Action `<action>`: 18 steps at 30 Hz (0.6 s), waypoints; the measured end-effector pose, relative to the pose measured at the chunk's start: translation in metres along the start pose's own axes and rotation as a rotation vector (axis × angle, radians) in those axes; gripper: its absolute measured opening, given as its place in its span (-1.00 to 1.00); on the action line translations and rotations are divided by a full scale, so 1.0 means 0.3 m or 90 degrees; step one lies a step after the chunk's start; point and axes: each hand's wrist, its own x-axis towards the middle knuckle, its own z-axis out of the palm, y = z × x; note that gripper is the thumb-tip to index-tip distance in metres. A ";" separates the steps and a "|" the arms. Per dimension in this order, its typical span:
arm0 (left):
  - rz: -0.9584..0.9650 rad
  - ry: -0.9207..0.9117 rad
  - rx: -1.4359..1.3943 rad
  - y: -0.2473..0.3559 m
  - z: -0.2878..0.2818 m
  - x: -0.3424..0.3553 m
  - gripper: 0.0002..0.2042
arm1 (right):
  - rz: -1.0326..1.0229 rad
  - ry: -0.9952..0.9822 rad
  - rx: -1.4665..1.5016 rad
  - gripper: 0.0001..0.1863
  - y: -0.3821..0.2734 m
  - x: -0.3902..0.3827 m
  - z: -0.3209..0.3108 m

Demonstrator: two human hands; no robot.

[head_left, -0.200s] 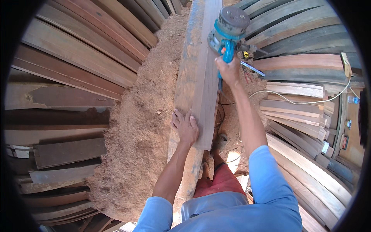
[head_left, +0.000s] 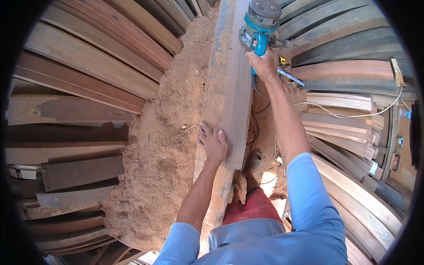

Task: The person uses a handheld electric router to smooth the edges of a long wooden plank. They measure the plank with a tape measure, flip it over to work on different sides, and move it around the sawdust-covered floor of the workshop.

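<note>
Where in hand (head_left: 264,66), router handle (head_left: 261,43) invisible

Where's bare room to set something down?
On the board, between left hand and power tool; on the sawdust, between the beam and left planks. Crowded right of the board: right forearm, pale cord, small yellow item, stacked planks.

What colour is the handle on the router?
The handle is teal-blue; it shows best in the head view.

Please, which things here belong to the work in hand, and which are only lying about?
In use:
router, in the right grip
plank, left grip at its edge
beam under it

Lying about:
small yellow thing
stacked boards
sawdust
</note>
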 end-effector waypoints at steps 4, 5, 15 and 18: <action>0.000 0.007 0.002 -0.010 0.005 -0.003 -0.53 | -0.036 0.009 -0.062 -0.55 -0.052 -0.181 -0.014; 0.000 0.004 -0.005 -0.004 0.001 0.002 -0.52 | -0.059 0.019 -0.082 -0.56 -0.072 -0.247 -0.026; 0.026 -0.050 0.009 -0.041 -0.036 0.019 -0.49 | 0.098 -0.130 -0.003 -0.66 -0.216 -1.103 -0.178; 0.118 -0.088 0.015 -0.122 -0.089 -0.028 -0.49 | 0.084 -0.147 0.008 -0.69 -0.209 -1.378 -0.225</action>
